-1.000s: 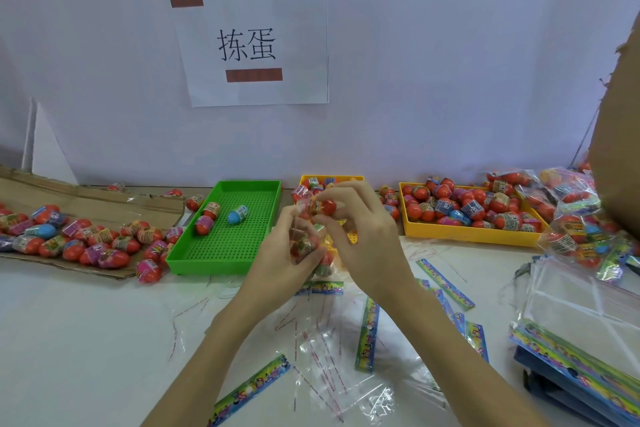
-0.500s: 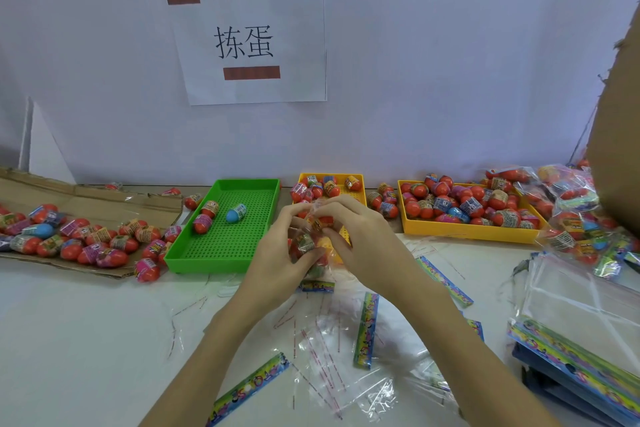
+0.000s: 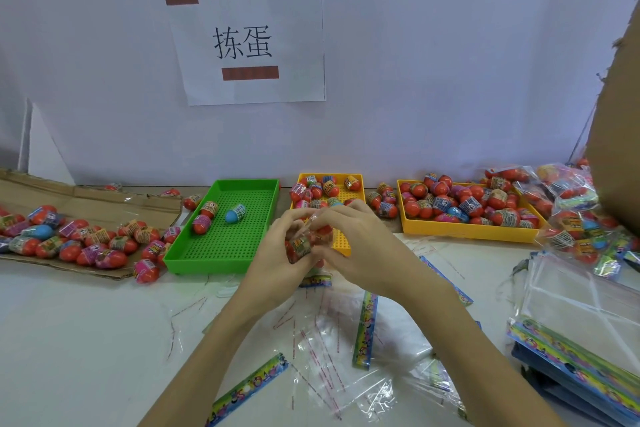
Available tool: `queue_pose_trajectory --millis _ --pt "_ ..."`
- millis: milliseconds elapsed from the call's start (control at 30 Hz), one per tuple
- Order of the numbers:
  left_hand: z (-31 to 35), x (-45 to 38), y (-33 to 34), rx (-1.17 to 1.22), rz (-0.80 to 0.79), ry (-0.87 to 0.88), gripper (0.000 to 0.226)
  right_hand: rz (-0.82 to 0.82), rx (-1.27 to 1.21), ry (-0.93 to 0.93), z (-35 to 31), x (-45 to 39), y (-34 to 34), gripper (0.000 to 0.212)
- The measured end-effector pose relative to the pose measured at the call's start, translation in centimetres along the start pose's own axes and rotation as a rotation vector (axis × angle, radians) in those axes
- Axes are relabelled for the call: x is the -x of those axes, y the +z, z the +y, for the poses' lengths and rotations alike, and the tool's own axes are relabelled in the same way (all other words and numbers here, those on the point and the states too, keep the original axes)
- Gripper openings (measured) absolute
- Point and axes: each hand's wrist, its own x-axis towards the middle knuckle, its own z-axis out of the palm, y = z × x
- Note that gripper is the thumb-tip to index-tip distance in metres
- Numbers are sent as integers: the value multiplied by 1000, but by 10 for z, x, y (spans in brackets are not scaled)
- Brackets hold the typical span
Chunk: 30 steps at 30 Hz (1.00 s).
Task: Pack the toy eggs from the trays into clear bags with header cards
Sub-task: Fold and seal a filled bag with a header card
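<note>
1. Now both hands have come down from a second ago: then they were raised in front of the small yellow tray [image 3: 356,180], with an egg plain at the right fingertips; they now sit lower, just above the desk [image 3: 86,340], in front of that tray's near edge.
2. That egg no longer shows at the fingertips, and the right hand [image 3: 367,250] has curled over the top of the bag [image 3: 313,246], pinching clear film at its mouth. I judge the egg has gone in.
3. The left hand [image 3: 277,263] grips the bag from the side, fingers curled round the eggs inside; one egg [image 3: 298,248] with a printed band shows through the film between the hands.
4. The bag's header card [image 3: 315,281] peeks out below the hands, just above the desk.
5. For the task, this bag looks loaded or nearly so. How many eggs it holds cannot be told, as the hands hide most of it.
6. Sealing probably comes next; whether the flap is folded yet is hidden.
7. Supply has not changed: the green tray [image 3: 194,253] holds three eggs, the big yellow tray [image 3: 460,230] is heaped, and empty bags [image 3: 363,333] lie near on the desk.
8. Filled bags [image 3: 568,218] sit piled at the far right.
</note>
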Motion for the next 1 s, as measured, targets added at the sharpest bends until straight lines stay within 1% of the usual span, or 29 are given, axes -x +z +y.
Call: queue_pose_trajectory --millis 67,133,233,300,467,533,667,767,900,967,1000 --pt "1 0 -1 83 -1 -18 59 -17 25 2 1 0 -3 30" --pt "3 0 -1 152 -2 -30 55 3 44 13 2 -1 -4 26" --pt "3 0 -2 171 14 -45 51 60 8 5 1 -2 -6 14" --pt "3 0 -4 197 25 -75 53 89 -14 13 0 -2 -6 14" --pt "7 -2 -4 201 47 -110 49 85 -9 31 -2 -1 -2 17" --pt "7 -1 -3 218 52 -108 47 129 -3 22 -4 -1 -1 16" --pt "7 1 -3 260 35 -111 40 194 88 -6 -5 -1 3 14" --pt "6 0 0 273 41 -131 29 297 113 -12 -4 1 6 15" --pt "4 -2 0 401 145 -200 17 498 -35 68 0 -2 6 26" --pt "3 -4 -2 459 196 -232 17 570 -195 188 3 -4 6 26" --pt "4 -4 -3 484 210 -237 18 554 -310 272 3 -5 7 25"
